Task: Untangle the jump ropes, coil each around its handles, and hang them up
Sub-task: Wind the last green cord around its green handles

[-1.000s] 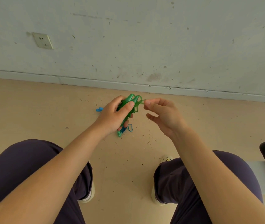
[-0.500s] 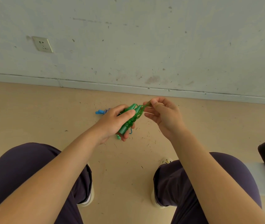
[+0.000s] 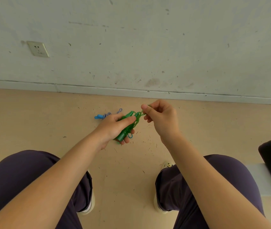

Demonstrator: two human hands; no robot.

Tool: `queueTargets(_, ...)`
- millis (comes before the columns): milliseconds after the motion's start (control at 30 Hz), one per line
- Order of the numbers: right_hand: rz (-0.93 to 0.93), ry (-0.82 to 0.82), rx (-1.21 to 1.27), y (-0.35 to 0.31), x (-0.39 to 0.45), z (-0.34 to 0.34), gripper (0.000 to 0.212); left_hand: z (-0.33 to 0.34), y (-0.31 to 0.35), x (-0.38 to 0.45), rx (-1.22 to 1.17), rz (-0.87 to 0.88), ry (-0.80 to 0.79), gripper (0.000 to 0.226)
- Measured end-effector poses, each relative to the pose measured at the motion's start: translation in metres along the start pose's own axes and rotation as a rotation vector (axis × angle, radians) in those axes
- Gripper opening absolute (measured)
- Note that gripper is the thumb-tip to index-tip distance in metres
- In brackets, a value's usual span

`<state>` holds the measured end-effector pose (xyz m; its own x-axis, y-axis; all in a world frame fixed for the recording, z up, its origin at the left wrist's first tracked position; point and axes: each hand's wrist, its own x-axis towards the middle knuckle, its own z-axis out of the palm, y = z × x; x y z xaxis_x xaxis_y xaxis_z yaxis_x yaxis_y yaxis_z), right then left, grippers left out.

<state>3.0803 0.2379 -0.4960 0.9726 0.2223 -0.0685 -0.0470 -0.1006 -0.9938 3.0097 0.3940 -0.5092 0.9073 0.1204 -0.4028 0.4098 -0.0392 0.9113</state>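
The glossy green plastic jump-rope handles, wound with green cord, are clasped above the floor in the left hand, apparently as an anchor, while the cord's end is pinched by the right hand for tucking.

- The tan floor runs to the wall's skirting edge, strewn with fine dark bits.
- A blue handle with striped cord lies near that edge, seemingly another rope.
- Two shoes stand flat.
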Motion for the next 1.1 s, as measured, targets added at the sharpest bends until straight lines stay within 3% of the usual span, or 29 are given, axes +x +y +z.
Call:
queueTargets(133, -0.006, 0.091, -0.049, 0.002, 0.004, -0.005, 0.021, -0.001, 0.004, -0.003, -0.022, -0.012, -0.093, 0.041)
queueTargets(367, 0.055, 0.077, -0.032, 0.000, 0.012, -0.005, 0.024, -0.005, 0.003, -0.013, -0.015, 0.136, -0.121, 0.031)
queueTargets(533, -0.016, 0.048, -0.134, -0.012, 0.017, -0.002, 0.027, -0.018, 0.002, -0.004, 0.038, 0.071, -0.027, 0.030)
queueTargets(700, 0.068, 0.051, -0.169, 0.007, 0.058, 0.019, 0.024, -0.029, 0.003, 0.035, 0.075, 0.046, 0.075, 0.032)
queueTargets(833, 0.165, 0.010, -0.217, 0.058, 0.098, 0.031, 0.026, -0.043, -0.033, 0.092, 0.173, -0.008, 0.148, 0.028)
queueTargets(967, 0.349, -0.133, -0.369, 0.146, 0.129, 0.040, 0.028, -0.052, -0.121, 0.159, 0.296, -0.164, 0.245, 0.045)
queueTargets(1100, 0.529, -0.196, -0.441, 0.248, 0.156, 0.060, 0.023, -0.048, -0.208, 0.214, 0.367, -0.307, 0.302, 0.045)
